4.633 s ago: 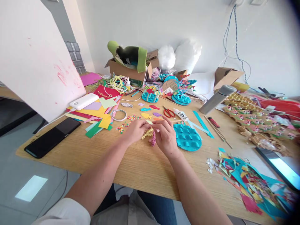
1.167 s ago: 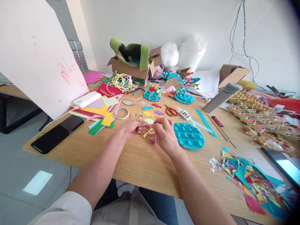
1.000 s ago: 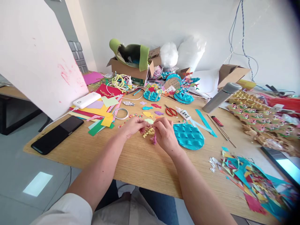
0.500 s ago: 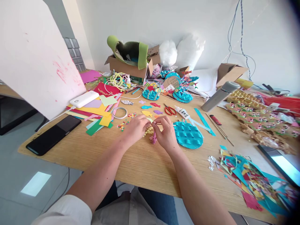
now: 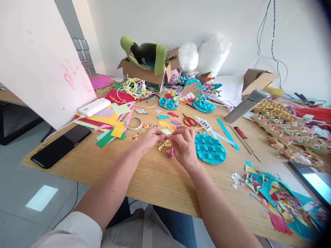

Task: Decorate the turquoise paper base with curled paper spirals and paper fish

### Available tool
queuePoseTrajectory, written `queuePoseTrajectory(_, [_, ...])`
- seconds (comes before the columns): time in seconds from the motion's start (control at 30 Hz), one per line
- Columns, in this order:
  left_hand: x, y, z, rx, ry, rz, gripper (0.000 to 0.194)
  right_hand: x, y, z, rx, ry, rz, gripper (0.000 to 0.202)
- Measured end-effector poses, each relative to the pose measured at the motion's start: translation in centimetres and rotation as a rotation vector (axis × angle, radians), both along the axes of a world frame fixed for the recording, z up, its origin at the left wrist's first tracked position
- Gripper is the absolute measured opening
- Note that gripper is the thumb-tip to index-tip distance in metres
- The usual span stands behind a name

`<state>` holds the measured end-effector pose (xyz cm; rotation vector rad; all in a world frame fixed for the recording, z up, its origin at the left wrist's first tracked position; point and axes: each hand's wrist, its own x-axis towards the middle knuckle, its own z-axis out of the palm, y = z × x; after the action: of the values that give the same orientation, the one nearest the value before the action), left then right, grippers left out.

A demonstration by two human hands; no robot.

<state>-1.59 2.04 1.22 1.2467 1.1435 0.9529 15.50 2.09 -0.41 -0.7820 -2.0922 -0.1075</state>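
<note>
Pale wall stands behind a brown wooden table with lots of craft bits on it. Right in the middle, just over the table's near part, is a small thin thing, held up between two hands. It is too tiny to tell what it is. The left hand pinches it with bent fingertips, and the right hand pinches it too, so the tips come close together. To do this well, I think both hands should squeeze softly, so that the little thing does not bend or slip. Small, slow finger moves would be best, and resting the wrists on the wood could stop any wobble. Just past the fingers, a light green piece peeks out. Under them are yellow curls and purple curls; it seems wise not to squash those. By the right hand sits a blue woven round. A bit farther back are a yellow paper fish, red scissors and a white glue bottle. Farther out, a black phone lies on the left, and paper scraps make a pile on the right.
</note>
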Motion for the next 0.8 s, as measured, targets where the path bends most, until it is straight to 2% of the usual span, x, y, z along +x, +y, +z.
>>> queuePoseTrajectory(0.07, [-0.7,0.2,0.3,-0.279,-0.298,-0.156,0.015,0.1,0.0,0.0,0.05,-0.04,0.039,0.022])
queuePoseTrajectory(0.13, [-1.3,0.4,0.4,-0.429,-0.464,-0.257,0.017,0.2,0.0,0.0,0.082,-0.071,0.053,0.024])
queuePoseTrajectory(0.23, [-1.7,0.5,0.3,-0.485,-0.511,-0.269,0.019,0.2,0.0,0.2,0.092,-0.136,0.06,0.025])
queuePoseTrajectory(0.4, [-1.5,0.6,0.0,-0.455,-0.439,-0.224,0.02,0.4,0.0,0.6,0.051,-0.244,0.047,0.023])
queuePoseTrajectory(0.47, [-1.2,0.5,0.0,-0.399,-0.389,-0.2,0.022,0.5,0.0,0.6,0.028,-0.246,0.025,0.021])
queuePoseTrajectory(0.57, [-0.8,0.3,0.1,-0.227,-0.259,-0.12,0.021,0.4,0.1,0.5,-0.002,-0.213,-0.005,0.017])
queuePoseTrajectory(0.7, [-0.3,0.2,-0.4,0.058,0.009,-0.049,0.016,0.2,0.1,0.3,-0.047,-0.151,-0.034,0.012])
queuePoseTrajectory(0.8, [0.1,0.1,-1.0,0.359,0.257,0.013,0.018,0.1,0.2,0.3,-0.124,-0.064,-0.056,0.013])
